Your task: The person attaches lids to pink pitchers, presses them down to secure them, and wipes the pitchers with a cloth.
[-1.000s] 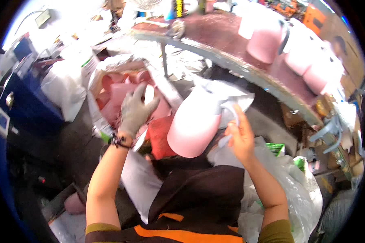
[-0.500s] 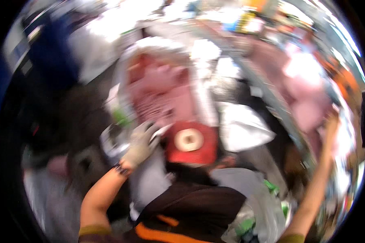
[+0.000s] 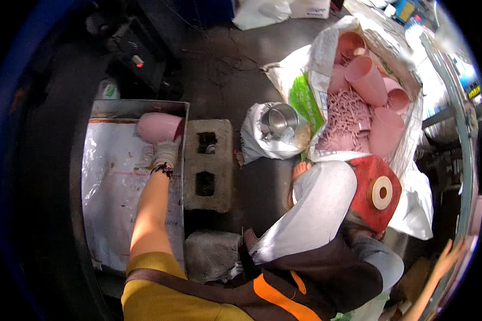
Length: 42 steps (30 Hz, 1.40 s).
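My left arm is extended forward and to the left, elbow nearly straight. My gloved left hand [image 3: 166, 152] grips the rim end of a pink plastic pot [image 3: 158, 127], which lies on its side at the far end of a metal tray [image 3: 139, 107] lined with a white plastic sheet [image 3: 112, 182]. A hollow concrete block [image 3: 208, 163] sits just beside the tray. My right hand [image 3: 451, 255] is raised at the right edge, fingers spread, holding nothing.
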Available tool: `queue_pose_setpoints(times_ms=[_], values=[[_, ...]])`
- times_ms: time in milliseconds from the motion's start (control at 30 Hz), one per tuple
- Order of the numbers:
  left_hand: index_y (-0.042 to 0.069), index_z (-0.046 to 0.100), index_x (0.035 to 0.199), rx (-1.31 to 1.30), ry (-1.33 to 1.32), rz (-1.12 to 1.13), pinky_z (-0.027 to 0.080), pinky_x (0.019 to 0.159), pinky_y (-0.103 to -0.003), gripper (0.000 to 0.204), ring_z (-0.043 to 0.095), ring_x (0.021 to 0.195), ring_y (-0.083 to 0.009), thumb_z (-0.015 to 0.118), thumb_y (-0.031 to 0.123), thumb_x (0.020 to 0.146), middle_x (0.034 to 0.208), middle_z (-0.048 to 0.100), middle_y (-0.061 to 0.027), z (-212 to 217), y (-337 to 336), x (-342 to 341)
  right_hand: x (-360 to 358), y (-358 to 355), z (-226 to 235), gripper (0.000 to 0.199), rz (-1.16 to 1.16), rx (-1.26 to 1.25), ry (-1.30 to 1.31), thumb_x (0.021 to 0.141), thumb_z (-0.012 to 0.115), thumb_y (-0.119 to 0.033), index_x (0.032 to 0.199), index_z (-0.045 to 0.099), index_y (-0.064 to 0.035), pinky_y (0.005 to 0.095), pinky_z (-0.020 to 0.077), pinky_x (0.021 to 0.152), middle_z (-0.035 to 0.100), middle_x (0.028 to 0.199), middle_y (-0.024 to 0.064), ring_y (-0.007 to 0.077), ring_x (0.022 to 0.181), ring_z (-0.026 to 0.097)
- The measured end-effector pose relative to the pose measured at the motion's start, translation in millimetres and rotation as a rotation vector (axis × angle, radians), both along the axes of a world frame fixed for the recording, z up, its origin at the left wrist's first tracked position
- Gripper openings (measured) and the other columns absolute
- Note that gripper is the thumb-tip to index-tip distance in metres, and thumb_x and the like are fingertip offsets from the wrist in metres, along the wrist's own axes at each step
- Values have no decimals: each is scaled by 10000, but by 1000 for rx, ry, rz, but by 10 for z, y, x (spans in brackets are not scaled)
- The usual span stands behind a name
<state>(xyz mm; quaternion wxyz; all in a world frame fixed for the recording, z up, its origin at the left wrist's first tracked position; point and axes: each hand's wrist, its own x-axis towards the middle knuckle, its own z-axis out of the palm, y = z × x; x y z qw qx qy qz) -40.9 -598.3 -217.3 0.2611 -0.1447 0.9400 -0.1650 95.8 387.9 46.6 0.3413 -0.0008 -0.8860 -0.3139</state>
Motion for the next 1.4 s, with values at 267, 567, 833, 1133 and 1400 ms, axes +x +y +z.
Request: queue_pose_setpoints(times_ms=[267,567,833,1133,1400], values=[[84,681,931,16,300,-18,507,803,-436,235,660,938,-288,676,295,826,953,694,-134,426,-483,5,-768,-1791,-329,455,95,-630,-221,943,561,-159,1383,465,-99,408,358,1056,308,1509,160,305,1373,336],[91,569,839,490,927,-737,487,799,-445,291,593,853,-306,790,162,663,801,612,-98,2327,1663,407,-1068,-5016,-585,831,688,-1815,-938,800,772,-322,1438,340,-11,329,518,793,433,1433,195,256,1048,631],[11,503,1274,1862,762,-201,506,788,-269,375,590,911,-134,590,134,930,1237,542,-108,2645,3245,324,-657,-3843,-812,290,537,-2238,-155,943,541,-157,1155,595,34,349,497,812,681,1013,168,282,963,654],[14,636,1059,2195,338,-148,482,772,-269,415,591,827,-142,455,384,1004,934,641,-51,2717,4602,180,374,-3405,-1218,333,547,-2796,-473,935,551,-111,1254,553,-13,359,454,932,584,1232,122,223,1109,566],[71,624,666,1690,706,-1276,423,486,-362,268,547,515,-249,620,252,864,696,600,-65,3064,4793,190,365,-2584,-1061,324,169,-1668,-222,903,601,-106,1219,576,-37,370,452,958,562,1228,160,283,1139,556]])
